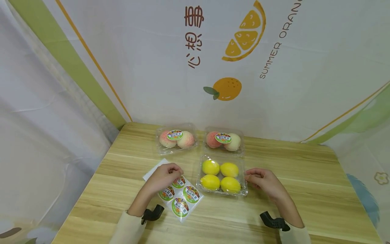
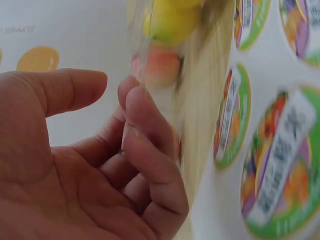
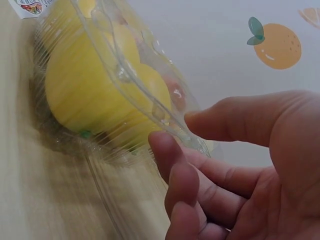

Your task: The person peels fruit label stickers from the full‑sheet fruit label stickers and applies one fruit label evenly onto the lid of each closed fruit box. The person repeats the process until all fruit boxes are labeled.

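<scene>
The sticker sheet [image 1: 179, 193] lies at eight o'clock from the lemon box [image 1: 223, 193]. The left hand [image 1: 164, 177] is over the sheet, fingers loose, holding nothing. The right hand [image 1: 268, 183] is at the box's three o'clock, fingers loose; I can't tell if they touch.

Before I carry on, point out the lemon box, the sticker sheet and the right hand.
Lemon box [image 1: 244, 192]: head view, on its lower right corner.
Sticker sheet [image 1: 179, 194]: head view, on bare backing near its middle.
Right hand [image 1: 267, 183]: head view, on the back of it.
</scene>
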Available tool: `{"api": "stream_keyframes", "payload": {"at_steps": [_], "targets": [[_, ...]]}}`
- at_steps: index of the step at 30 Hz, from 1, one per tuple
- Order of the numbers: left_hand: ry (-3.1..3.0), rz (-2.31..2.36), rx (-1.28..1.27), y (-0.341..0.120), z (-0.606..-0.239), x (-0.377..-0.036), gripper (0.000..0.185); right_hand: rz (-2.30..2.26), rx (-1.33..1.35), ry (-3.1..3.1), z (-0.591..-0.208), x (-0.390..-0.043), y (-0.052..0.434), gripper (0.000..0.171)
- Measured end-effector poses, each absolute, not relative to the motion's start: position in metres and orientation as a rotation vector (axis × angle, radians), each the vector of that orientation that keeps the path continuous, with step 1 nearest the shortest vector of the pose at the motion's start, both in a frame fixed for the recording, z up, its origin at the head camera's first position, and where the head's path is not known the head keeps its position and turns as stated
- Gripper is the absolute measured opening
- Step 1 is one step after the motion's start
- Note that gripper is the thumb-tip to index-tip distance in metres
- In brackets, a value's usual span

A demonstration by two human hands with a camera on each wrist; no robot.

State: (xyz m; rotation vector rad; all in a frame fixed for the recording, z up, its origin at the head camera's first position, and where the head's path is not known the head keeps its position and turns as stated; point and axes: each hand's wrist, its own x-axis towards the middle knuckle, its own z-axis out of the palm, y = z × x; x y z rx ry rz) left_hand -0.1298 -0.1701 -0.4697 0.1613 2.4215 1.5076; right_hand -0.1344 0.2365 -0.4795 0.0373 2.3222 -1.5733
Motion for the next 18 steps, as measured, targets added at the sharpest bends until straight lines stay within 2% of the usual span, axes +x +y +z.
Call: {"api": "stream_keyframes", "payload": {"at_steps": [12, 18], "targets": [[2.717, 1.342, -0.093, -0.223, -0.465, -0.112, 0.019, -1.566, 0.039, 2.321, -0.475, -0.132, 0.236, 0.033], [2.851, 1.144, -0.118, -0.244, -0.469, -0.108, 0.031, -1.553, 0.028, 2.327, -0.476, -0.13, 0.238, 0.032]]}}
